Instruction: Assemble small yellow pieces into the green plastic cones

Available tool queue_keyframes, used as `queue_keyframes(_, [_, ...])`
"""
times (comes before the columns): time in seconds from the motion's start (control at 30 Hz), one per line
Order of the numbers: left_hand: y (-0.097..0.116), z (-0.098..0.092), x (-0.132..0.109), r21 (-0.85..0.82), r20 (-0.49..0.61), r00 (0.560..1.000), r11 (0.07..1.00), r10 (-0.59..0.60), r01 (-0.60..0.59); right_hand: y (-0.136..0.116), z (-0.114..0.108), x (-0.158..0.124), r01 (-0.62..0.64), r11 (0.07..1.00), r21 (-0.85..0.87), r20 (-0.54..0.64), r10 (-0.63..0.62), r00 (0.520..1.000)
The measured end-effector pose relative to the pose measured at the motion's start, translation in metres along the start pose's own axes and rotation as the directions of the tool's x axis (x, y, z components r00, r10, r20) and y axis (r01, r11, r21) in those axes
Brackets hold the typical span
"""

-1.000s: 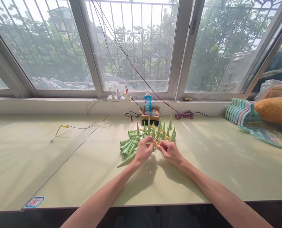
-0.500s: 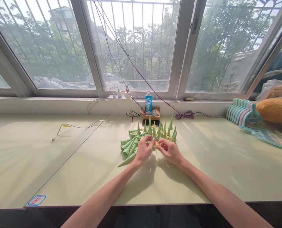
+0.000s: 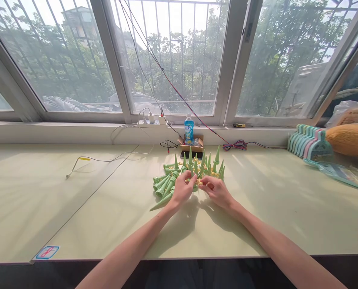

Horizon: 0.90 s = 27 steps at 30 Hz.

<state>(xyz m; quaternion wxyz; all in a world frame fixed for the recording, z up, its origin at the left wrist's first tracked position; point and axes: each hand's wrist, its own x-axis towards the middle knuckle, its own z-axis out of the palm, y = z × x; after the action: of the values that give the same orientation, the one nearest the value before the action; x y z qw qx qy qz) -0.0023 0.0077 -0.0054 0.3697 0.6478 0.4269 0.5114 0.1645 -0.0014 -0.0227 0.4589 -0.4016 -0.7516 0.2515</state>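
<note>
You look to be working a small yellow piece [image 3: 199,182] at an upright green spike [image 3: 192,171], between your hands.
From the left, loose green cones [image 3: 163,186] lie heaped on the worktop [image 3: 106,224], just beside your left hand [image 3: 183,189], whose fingers are curled nearly closed, seemingly around the spike's lower part. The yellow piece sits right of that, at the tips of your right hand's [image 3: 217,190] fingers, thumb and forefinger pinched almost together; whether it is seated in the spike you cannot tell here. More upright spikes [image 3: 216,155] stand beyond, far right. The next move likely calls for a steady left hold and careful right-hand alignment.
</note>
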Motion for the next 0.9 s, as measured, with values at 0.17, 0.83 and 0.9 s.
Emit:
queue_keyframes(0.17, [0.0016, -0.0002, -0.0009, 0.007, 0.013, 1.000, 1.000, 0.021, -0.021, 0.0022, -0.0006, -0.0001, -0.005, 1.000, 0.016, 0.015, 0.005, 1.000])
queue_keyframes(0.83, [0.0065, 0.0007, -0.0028, 0.040, 0.063, 0.993, 0.994, 0.101, -0.103, -0.0002, -0.0034, -0.0013, 0.022, 0.999, -0.035, 0.046, -0.021, 0.999])
queue_keyframes(0.9, [0.0069, 0.0004, -0.0028, 0.038, 0.072, 0.991, 0.993, 0.111, -0.113, -0.0005, -0.0032, -0.0011, 0.011, 1.000, -0.011, 0.048, -0.011, 0.999])
